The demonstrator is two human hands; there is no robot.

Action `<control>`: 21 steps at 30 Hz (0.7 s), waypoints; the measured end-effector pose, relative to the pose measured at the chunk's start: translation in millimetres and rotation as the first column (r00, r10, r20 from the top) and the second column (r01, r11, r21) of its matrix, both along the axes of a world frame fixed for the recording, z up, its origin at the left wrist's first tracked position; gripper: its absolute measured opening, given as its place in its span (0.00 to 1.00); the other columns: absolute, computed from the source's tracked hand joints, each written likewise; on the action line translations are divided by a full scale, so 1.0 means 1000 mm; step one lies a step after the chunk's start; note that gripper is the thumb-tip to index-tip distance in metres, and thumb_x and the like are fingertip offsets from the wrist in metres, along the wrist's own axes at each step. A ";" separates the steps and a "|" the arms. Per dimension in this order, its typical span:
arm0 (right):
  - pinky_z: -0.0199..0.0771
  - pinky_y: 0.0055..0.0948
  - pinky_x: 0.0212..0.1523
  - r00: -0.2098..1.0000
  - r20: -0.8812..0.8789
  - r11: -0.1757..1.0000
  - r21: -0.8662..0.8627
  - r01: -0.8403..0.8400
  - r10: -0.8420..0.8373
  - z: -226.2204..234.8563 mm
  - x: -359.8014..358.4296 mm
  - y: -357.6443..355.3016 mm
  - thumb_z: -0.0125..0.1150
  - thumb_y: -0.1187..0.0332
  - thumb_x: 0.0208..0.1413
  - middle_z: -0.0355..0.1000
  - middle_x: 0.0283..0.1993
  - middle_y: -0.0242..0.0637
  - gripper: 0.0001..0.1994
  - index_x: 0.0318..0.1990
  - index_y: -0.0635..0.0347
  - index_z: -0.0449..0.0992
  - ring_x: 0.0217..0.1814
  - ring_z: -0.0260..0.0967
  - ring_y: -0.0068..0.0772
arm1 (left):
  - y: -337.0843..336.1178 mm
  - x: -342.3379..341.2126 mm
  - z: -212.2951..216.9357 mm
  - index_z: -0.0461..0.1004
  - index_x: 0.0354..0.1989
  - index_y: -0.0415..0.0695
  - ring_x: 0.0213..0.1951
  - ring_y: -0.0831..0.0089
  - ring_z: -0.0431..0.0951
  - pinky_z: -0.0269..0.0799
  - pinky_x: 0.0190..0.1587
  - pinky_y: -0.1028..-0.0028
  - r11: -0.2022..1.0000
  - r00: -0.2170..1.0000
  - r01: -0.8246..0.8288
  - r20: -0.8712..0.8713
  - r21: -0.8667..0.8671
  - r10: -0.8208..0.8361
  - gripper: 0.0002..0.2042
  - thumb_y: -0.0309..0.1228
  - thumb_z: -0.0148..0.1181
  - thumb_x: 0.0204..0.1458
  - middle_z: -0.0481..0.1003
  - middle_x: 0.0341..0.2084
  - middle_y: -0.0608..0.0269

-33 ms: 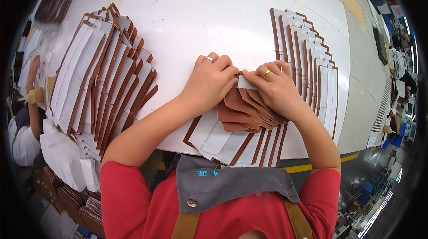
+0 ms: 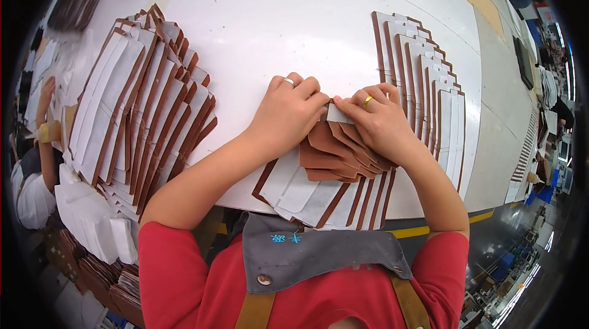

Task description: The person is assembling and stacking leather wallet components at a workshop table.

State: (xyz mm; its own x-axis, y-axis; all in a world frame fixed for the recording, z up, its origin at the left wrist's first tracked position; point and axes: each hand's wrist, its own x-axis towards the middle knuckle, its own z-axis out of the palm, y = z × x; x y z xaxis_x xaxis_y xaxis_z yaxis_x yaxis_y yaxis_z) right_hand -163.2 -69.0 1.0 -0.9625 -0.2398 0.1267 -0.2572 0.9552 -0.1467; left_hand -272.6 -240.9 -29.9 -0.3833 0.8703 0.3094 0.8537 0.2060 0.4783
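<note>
At the table's near middle lies a fanned set of brown-edged white panels (image 2: pixel 307 197), their far ends folded over to show brown faces (image 2: pixel 343 154). My left hand (image 2: pixel 289 113), a silver ring on one finger, is closed, its fingertips pinching the far brown edge of the top panel (image 2: pixel 336 114). Close beside it, my right hand (image 2: pixel 381 119), with a yellow ring, is closed too, thumb and fingers pressed on that same edge. A short pale strip of this panel shows between the hands; the rest of its far end is hidden under the fingers.
A tall fanned stack of similar panels (image 2: pixel 138 96) stands on the left, and another overlapping row (image 2: pixel 423 77) lies on the right. White sheets (image 2: pixel 92 218) hang at the table's left edge. Another person's arm (image 2: pixel 46 126) shows at far left, beside a yellowish container (image 2: pixel 49 132).
</note>
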 end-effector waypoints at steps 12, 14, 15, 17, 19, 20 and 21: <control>0.53 0.35 0.52 0.984 0.174 0.999 -0.031 0.038 -0.032 0.009 -0.008 0.001 0.51 0.68 0.50 0.67 0.33 0.32 0.14 0.46 0.52 0.72 0.42 0.65 0.28 | -0.012 -0.001 -0.002 0.73 0.37 0.47 0.38 0.68 0.68 0.58 0.42 0.70 0.999 0.999 0.021 0.026 0.024 -0.022 0.09 0.27 0.54 0.46 0.70 0.35 0.68; 0.53 0.35 0.52 0.992 0.128 1.000 0.005 0.008 -0.008 0.006 -0.005 0.000 0.51 0.68 0.50 0.67 0.33 0.32 0.14 0.46 0.51 0.72 0.42 0.65 0.28 | -0.013 -0.001 -0.001 0.73 0.37 0.47 0.39 0.68 0.68 0.58 0.42 0.69 0.999 0.999 0.037 -0.002 0.018 -0.037 0.09 0.26 0.54 0.45 0.70 0.36 0.68; 0.53 0.34 0.52 0.997 0.080 0.999 0.043 -0.017 0.014 0.004 -0.004 0.000 0.52 0.69 0.49 0.67 0.33 0.31 0.15 0.46 0.51 0.72 0.42 0.64 0.28 | -0.012 -0.001 -0.001 0.73 0.37 0.47 0.39 0.68 0.68 0.58 0.42 0.69 0.999 0.997 0.043 -0.057 -0.002 -0.043 0.10 0.26 0.54 0.44 0.70 0.36 0.68; 0.53 0.34 0.51 0.998 0.063 0.999 0.036 -0.033 0.031 0.003 -0.004 -0.001 0.52 0.69 0.49 0.67 0.34 0.31 0.15 0.46 0.51 0.72 0.41 0.64 0.28 | -0.013 0.000 -0.001 0.73 0.36 0.47 0.40 0.68 0.69 0.58 0.42 0.69 0.999 0.992 0.046 -0.114 -0.022 -0.048 0.10 0.25 0.54 0.43 0.70 0.36 0.68; 0.54 0.34 0.50 0.998 0.043 0.998 0.031 -0.050 0.049 0.002 -0.004 -0.001 0.53 0.69 0.48 0.67 0.34 0.31 0.15 0.47 0.52 0.72 0.41 0.64 0.28 | -0.014 0.002 -0.001 0.73 0.36 0.46 0.39 0.68 0.69 0.58 0.42 0.69 1.000 0.988 0.021 -0.155 -0.015 -0.023 0.11 0.25 0.54 0.42 0.70 0.35 0.68; 0.54 0.33 0.48 0.997 0.056 0.994 -0.099 -0.046 0.052 0.001 -0.006 0.002 0.53 0.69 0.49 0.67 0.34 0.31 0.15 0.46 0.53 0.72 0.40 0.64 0.29 | -0.015 0.002 0.000 0.73 0.36 0.46 0.39 0.68 0.69 0.58 0.42 0.69 1.000 0.987 0.018 -0.157 -0.013 -0.020 0.11 0.25 0.54 0.42 0.70 0.35 0.68; 0.54 0.33 0.47 0.996 0.065 0.974 -0.223 -0.043 0.059 0.002 -0.007 0.004 0.53 0.69 0.49 0.67 0.35 0.32 0.14 0.45 0.54 0.72 0.38 0.64 0.30 | -0.015 0.002 0.001 0.73 0.36 0.46 0.39 0.68 0.69 0.58 0.42 0.69 1.000 0.990 0.015 -0.137 0.010 -0.014 0.10 0.24 0.53 0.43 0.70 0.36 0.66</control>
